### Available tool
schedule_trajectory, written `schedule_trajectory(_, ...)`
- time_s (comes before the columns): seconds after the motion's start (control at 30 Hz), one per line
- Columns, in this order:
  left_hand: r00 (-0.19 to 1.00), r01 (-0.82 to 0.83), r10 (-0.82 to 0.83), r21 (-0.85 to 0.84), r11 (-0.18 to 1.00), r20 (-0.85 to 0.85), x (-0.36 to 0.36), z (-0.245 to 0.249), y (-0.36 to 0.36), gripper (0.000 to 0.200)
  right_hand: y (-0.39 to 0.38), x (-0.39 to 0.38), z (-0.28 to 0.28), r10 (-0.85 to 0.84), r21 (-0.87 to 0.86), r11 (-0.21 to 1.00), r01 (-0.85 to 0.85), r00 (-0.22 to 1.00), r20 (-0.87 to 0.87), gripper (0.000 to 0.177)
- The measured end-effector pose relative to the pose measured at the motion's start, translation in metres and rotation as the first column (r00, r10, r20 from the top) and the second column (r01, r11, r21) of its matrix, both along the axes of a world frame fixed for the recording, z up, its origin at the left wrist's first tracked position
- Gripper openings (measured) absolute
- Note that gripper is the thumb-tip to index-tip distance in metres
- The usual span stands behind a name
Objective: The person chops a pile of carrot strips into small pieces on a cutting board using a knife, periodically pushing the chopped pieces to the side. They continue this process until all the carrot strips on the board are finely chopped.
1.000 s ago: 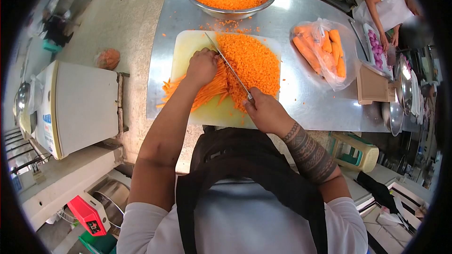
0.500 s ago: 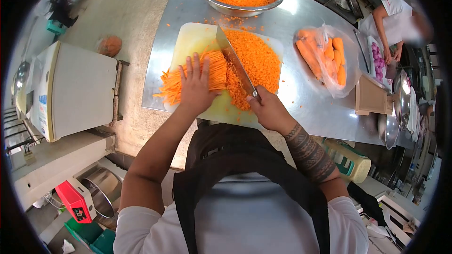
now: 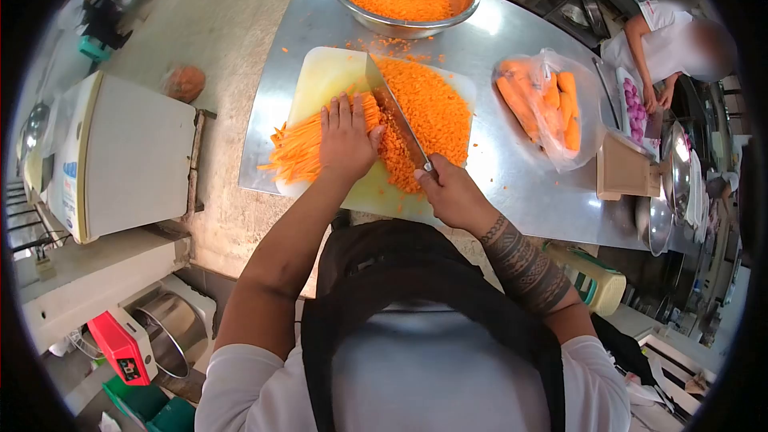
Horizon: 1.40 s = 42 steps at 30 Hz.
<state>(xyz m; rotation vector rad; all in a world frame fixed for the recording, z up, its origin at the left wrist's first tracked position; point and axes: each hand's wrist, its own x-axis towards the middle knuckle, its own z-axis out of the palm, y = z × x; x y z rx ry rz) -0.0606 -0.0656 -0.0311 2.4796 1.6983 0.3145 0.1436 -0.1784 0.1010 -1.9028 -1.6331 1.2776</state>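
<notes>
My left hand (image 3: pixel 349 140) lies flat on a bundle of carrot strips (image 3: pixel 294 148), its fingers stretched out side by side. My right hand (image 3: pixel 458 196) is wrapped round the handle of a large kitchen knife (image 3: pixel 394 108). The blade slants across the cutting board (image 3: pixel 320 72), between the strips and a broad heap of finely chopped carrot (image 3: pixel 432 104). Its wide face hides part of the cut end of the strips. Only a small gap separates my left fingers from the blade.
Beyond the board stands a steel bowl (image 3: pixel 472 12) of chopped carrot. To the right on the metal table (image 3: pixel 528 200) are a plastic bag of whole carrots (image 3: pixel 552 104) and a brown container (image 3: pixel 622 166). A co-worker (image 3: pixel 660 40) handles purple onions (image 3: pixel 634 112) at far right.
My left hand has slid rightward over the strips toward the blade, its spread fingers drawing together. The knife stays between strips and heap. The whole view has shifted slightly.
</notes>
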Motion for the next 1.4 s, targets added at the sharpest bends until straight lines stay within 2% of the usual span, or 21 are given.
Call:
schedule_trajectory(0.07,1.000,0.013,-0.013,-0.027,1.000,0.008,-0.002,0.007,0.001,0.082,0.000,0.000,0.003,-0.022,-0.024,0.999,0.021,0.999,-0.026,0.035)
schedule_trajectory(0.13,1.000,0.010,-0.009,-0.054,0.998,0.012,-0.002,0.016,0.003,0.081,-0.003,-0.002,0.006,-0.026,0.024,0.999,0.026,1.000,-0.004,0.035)
schedule_trajectory(0.23,0.991,-0.070,0.060,0.086,0.994,0.122,-0.001,0.020,0.029,0.071,-0.006,-0.004,0.009,-0.032,0.035,0.999,0.031,0.999,0.017,0.035)
schedule_trajectory(0.33,0.990,0.033,-0.002,-0.219,0.975,0.139,-0.007,0.030,0.059,0.058,-0.006,-0.007,0.007,-0.032,0.029,0.999,0.032,0.999,0.014,0.035)
schedule_trajectory(0.43,0.959,0.140,-0.086,-0.187,0.972,0.271,-0.012,0.021,0.055,0.045,-0.003,-0.012,0.002,-0.019,0.043,0.999,0.017,0.999,0.043,0.034)
schedule_trajectory(0.53,0.946,0.102,-0.045,-0.164,0.981,0.321,-0.010,0.015,0.049,0.034,-0.010,-0.018,-0.009,0.013,0.042,0.999,-0.017,0.996,0.086,0.034)
schedule_trajectory(0.67,0.976,0.115,-0.106,-0.038,0.993,0.191,-0.004,0.013,0.043,0.029,-0.007,-0.015,0.002,0.022,0.034,0.999,-0.024,0.996,0.084,0.034)
schedule_trajectory(0.73,0.979,0.151,-0.150,0.007,0.989,0.137,-0.004,0.009,0.044,0.031,-0.011,-0.009,0.019,0.054,0.008,0.998,-0.055,0.989,0.141,0.033)
schedule_trajectory(0.87,0.986,0.162,-0.159,-0.048,0.986,0.053,-0.001,0.015,0.046,0.035,-0.023,-0.013,0.064,0.079,-0.075,0.995,-0.065,0.976,0.201,0.032)
schedule_trajectory(0.97,0.985,0.169,-0.168,-0.037,0.985,0.030,0.000,0.017,0.047,0.036,-0.009,-0.019,0.035,0.059,0.023,0.998,-0.063,0.989,0.136,0.031)
schedule_trajectory(1.07,0.979,0.199,-0.200,0.025,0.980,0.040,-0.002,0.011,0.045,0.037,0.026,-0.026,-0.035,0.049,0.064,0.996,-0.059,0.987,0.153,0.032)
schedule_trajectory(1.17,0.980,0.184,-0.184,0.013,0.983,0.068,-0.007,0.003,0.046,0.036,0.020,-0.025,0.021,0.054,0.057,0.996,-0.063,0.987,0.154,0.035)
schedule_trajectory(1.27,0.985,0.160,-0.159,-0.013,0.987,0.073,-0.001,0.010,0.048,0.036,0.000,-0.027,0.046,0.071,0.024,0.997,-0.076,0.983,0.171,0.038)
schedule_trajectory(1.37,0.981,0.163,-0.164,0.012,0.986,0.106,-0.002,0.012,0.043,0.032,0.026,-0.035,-0.034,0.027,0.084,0.995,-0.044,0.981,0.194,0.037)
schedule_trajectory(1.4,0.979,0.164,-0.170,0.057,0.985,0.113,-0.002,0.008,0.042,0.029,0.029,-0.034,-0.029,0.030,0.094,0.994,-0.049,0.980,0.199,0.037)
